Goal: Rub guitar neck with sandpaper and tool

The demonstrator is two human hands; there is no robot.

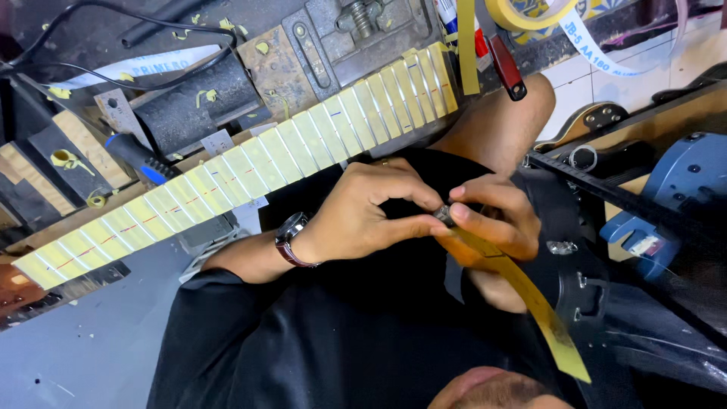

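My left hand (363, 216), with a wristwatch (290, 238) on its wrist, pinches a small dark metal piece (444, 215) between thumb and fingers over my lap. My right hand (496, 220) meets it from the right and holds the upper end of a yellow tape strip (541, 310), which hangs down to the lower right. The fingertips of both hands touch at the small piece. Beyond the hands, a guitar neck (250, 170) lies slantwise on the bench, its fretboard covered with yellow tape between the frets.
A metal vise (356, 30) and a black cable (113, 45) sit behind the neck. A blue-handled tool (140, 160) lies at left. A red-handled tool (506, 68) and a yellow tape roll (522, 11) are at the top. A blue machine (689, 182) stands at right.
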